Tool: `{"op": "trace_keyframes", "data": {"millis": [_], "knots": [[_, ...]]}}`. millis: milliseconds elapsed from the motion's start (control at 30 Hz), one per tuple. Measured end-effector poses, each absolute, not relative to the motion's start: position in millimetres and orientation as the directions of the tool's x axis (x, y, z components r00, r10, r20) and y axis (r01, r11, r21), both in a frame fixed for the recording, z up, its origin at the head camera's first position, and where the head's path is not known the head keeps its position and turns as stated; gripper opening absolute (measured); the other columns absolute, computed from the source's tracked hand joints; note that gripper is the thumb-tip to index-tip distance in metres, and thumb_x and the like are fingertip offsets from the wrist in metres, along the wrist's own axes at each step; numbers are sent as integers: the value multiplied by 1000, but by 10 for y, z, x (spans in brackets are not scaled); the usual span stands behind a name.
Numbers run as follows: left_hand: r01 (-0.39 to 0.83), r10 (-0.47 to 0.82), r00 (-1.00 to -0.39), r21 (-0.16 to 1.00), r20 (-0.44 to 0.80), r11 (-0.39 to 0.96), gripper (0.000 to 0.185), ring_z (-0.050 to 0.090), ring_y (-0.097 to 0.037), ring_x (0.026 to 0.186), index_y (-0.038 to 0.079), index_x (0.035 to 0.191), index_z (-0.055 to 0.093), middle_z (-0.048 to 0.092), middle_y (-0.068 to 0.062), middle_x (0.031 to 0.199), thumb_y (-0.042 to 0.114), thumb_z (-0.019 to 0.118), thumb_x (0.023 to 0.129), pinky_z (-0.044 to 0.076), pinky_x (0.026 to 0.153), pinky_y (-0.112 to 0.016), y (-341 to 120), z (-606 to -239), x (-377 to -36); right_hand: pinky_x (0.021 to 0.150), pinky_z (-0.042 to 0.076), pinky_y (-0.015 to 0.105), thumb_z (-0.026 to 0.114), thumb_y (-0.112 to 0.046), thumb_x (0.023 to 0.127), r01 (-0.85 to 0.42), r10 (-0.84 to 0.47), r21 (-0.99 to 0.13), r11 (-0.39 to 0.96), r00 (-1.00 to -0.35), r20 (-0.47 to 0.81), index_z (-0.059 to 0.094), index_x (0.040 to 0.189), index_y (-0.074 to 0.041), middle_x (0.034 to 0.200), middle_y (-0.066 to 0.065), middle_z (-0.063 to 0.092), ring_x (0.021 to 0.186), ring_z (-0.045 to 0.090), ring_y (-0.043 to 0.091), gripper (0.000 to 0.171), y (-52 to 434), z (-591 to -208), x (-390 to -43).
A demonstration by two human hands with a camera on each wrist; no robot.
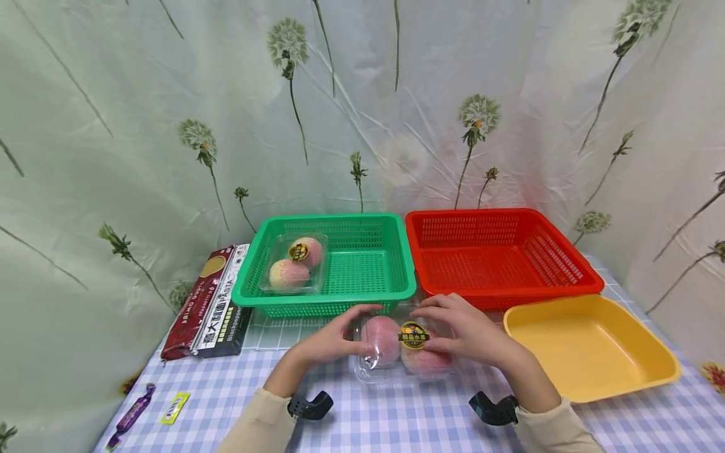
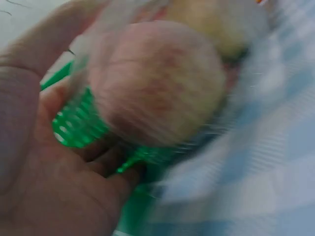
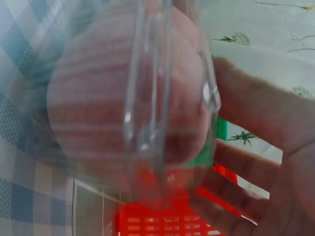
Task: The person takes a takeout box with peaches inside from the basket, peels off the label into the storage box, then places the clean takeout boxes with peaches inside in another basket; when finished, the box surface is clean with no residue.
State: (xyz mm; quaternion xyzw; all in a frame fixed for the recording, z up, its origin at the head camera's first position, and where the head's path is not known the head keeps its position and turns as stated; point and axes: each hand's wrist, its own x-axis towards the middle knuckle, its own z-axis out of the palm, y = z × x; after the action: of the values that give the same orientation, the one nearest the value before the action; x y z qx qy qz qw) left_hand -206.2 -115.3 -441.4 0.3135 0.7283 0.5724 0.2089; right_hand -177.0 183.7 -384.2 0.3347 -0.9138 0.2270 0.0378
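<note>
At the far left of the checked tablecloth lie a purple wrapped sweet and a small yellow-green packet, with dark pasta boxes behind them. Next comes the green basket, which holds one clear box of two peaches in its left part. Just in front of that basket, the left hand curls its fingers around the left end of a clear plastic clamshell resting on the cloth. The clamshell is transparent and glossy, with two pink-and-cream peaches side by side inside and a round black-and-yellow label on its lid. The right hand grips its right end, thumb near the label and fingers curved over the far edge. Behind is the red basket; a yellow tray sits farthest right.
</note>
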Motion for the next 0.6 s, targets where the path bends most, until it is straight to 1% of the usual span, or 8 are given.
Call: {"op": "trace_keyframes", "data": {"millis": [67,133,167,233,333,400,600], "knots": [[211,675,-733,971,80,114,79,40,-28,140,13,153,34,36,-13,157,20,76,87,43,108,-24,-1166,-4467,-2053,89,53,36,82,-29,81,-628,-587,-358,690,-776,231,69,126,-24,125,-3,65,111,56,18,47,1816,-3838,-1772],[214,658,-745,974,112,77,78,38,-27,141,12,153,34,34,-13,159,20,76,88,41,109,-22,-1170,-4508,-2044,89,54,36,83,-30,80,-623,-576,-331,709,-782,238,69,127,-23,125,-3,66,111,57,17,50,1799,-3823,-1773],[222,652,-746,974,133,55,78,39,-25,141,12,153,34,34,-14,159,19,76,87,41,109,-21,-1168,-4528,-2044,90,54,37,84,-31,79,-617,-569,-326,716,-787,239,69,127,-23,125,-3,66,112,58,17,51,1792,-3811,-1774],[237,645,-745,971,172,15,78,41,-18,139,9,152,34,34,-17,158,17,76,87,40,109,-19,-1160,-4561,-2045,91,55,38,85,-32,78,-605,-555,-323,727,-796,241,69,127,-22,125,-4,67,112,58,17,53,1784,-3788,-1773],[260,639,-737,965,219,-31,76,43,-7,135,6,151,35,34,-21,157,15,75,87,38,111,-17,-1147,-4586,-2051,92,55,38,86,-29,77,-599,-546,-347,722,-801,246,71,125,-21,125,-5,67,113,58,16,50,1784,-3750,-1765],[265,635,-736,963,233,-47,75,44,-2,133,5,151,35,34,-22,156,13,75,87,37,111,-16,-1144,-4599,-2047,91,55,38,85,-26,79,-604,-546,-379,700,-796,260,71,124,-19,123,-4,67,112,58,17,48,1784,-3747,-1762],[249,615,-758,968,220,-39,72,43,-6,135,12,150,37,35,-20,156,11,73,88,37,112,-18,-1137,-4637,-2005,87,52,31,83,-19,81,-629,-561,-470,620,-773,296,72,120,-17,112,-4,68,104,56,14,41,1717,-3853,-1785]]}}
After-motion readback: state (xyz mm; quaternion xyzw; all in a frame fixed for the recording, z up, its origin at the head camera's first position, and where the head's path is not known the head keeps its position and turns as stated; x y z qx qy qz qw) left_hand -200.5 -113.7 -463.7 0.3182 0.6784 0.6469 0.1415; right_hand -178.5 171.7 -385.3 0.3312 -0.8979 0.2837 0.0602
